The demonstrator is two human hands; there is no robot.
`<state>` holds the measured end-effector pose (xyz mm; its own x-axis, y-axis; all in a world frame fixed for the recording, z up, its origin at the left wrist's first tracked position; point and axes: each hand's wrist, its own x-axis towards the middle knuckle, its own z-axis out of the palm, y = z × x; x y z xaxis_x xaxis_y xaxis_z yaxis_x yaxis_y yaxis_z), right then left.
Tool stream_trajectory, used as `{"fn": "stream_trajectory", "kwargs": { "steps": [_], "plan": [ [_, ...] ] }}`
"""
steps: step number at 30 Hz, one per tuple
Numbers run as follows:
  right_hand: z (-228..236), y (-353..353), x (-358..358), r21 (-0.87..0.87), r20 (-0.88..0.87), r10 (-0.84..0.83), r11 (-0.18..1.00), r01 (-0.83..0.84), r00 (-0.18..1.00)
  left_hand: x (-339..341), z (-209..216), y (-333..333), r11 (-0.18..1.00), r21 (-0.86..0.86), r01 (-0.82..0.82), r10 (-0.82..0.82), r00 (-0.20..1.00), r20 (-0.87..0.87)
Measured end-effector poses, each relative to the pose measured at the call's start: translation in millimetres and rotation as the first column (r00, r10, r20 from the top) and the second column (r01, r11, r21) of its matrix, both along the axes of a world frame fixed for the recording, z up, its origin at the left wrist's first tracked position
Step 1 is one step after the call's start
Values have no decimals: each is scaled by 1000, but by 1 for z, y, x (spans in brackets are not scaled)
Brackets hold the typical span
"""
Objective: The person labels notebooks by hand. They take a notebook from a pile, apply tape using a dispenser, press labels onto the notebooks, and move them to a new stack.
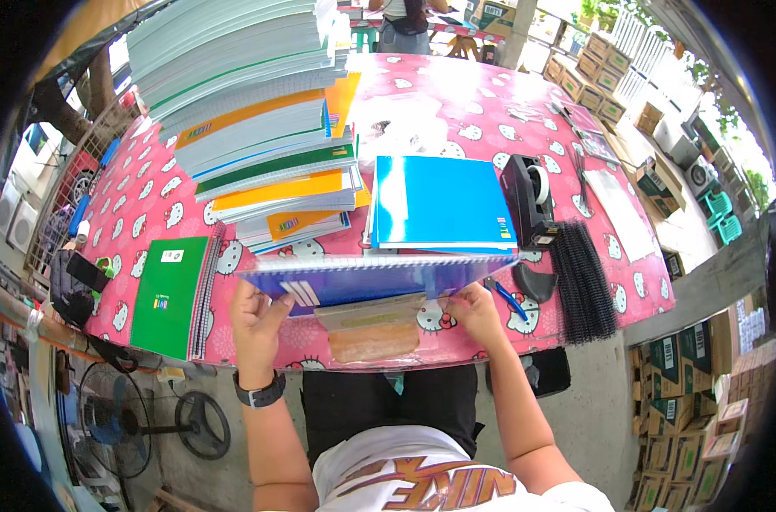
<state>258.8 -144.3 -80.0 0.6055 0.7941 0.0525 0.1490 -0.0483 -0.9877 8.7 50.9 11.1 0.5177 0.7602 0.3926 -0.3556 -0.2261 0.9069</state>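
I hold a blue-purple notebook point(366, 280) tilted up above the near edge of the pink patterned table point(456, 111). My left hand point(255, 320) grips its left end, a dark watch on that wrist. My right hand point(476, 311) pinches its right end. Under the notebook a tan flat piece point(372, 334) lies on the table. Just beyond sits a blue notebook point(443, 203) on a small pile.
A tall stack of notebooks point(251, 102) rises at the back left. A green spiral notebook point(170, 294) lies at the left. A black tape dispenser point(528, 198), black binding combs point(582, 286) and a blue pen point(509, 299) are at the right. Cardboard boxes point(686, 401) stand on the floor.
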Motion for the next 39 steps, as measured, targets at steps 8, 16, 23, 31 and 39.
{"fn": "stream_trajectory", "kwargs": {
  "steps": [8,16,23,31,39],
  "plan": [
    [12,12,-44,12,173,-9,1000,7,985,-3,-59,8,933,-320,-163,159,987,-40],
    [19,-22,-17,71,492,-21,997,-16,870,3,-12,30,974,-124,-188,214,946,243],
    [6,-94,150,-207,891,-275,463,862,362,7,-6,33,937,-79,-341,347,935,77],
    [16,-86,186,-467,860,-108,226,855,498,-5,111,-88,616,742,264,-419,908,26],
    [34,-55,181,-596,800,31,154,788,599,7,171,-168,933,273,233,-299,925,234]
  ]
}}
